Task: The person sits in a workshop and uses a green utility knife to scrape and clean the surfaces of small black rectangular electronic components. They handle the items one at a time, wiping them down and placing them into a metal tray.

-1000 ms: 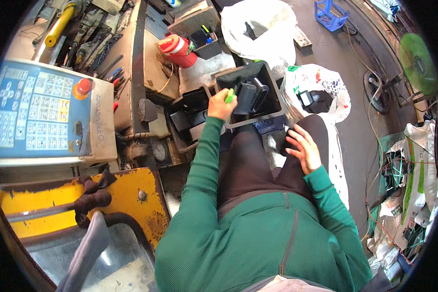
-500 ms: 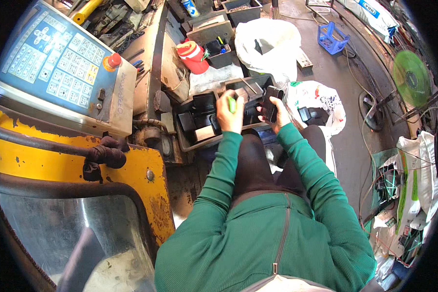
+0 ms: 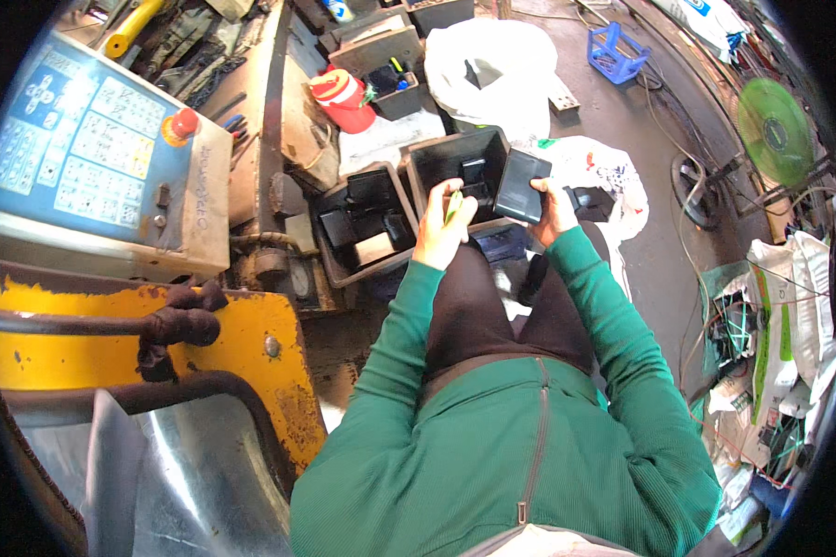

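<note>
My left hand (image 3: 444, 228) is closed round a slim light-green tool (image 3: 453, 206), its exact kind not clear. In my right hand (image 3: 555, 212) is a black rectangular plastic part (image 3: 522, 186), held by its right side with a broad, shiny face turned up. The two hands are a little apart, above my knees. Just beyond them stands a dark bin (image 3: 422, 165) with a few black pieces inside. To its left, a second bin (image 3: 342, 276) contains several black plastic parts. A white printed bag (image 3: 613, 165) with dark pieces in it lies right of my right hand.
A machine control panel (image 3: 84, 139) with a red knob (image 3: 185, 122) and a yellow machine body (image 3: 56, 357) stand close on the left. Ahead are a red bucket (image 3: 346, 110) and a large white sack (image 3: 529, 65). A blue crate (image 3: 616, 54) and green fan (image 3: 776, 133) are farther right.
My right hand has turned the black part so its broad face shows. My left hand with the green tool sits slightly lower. The view has shifted, showing more of the far bin's inside.
</note>
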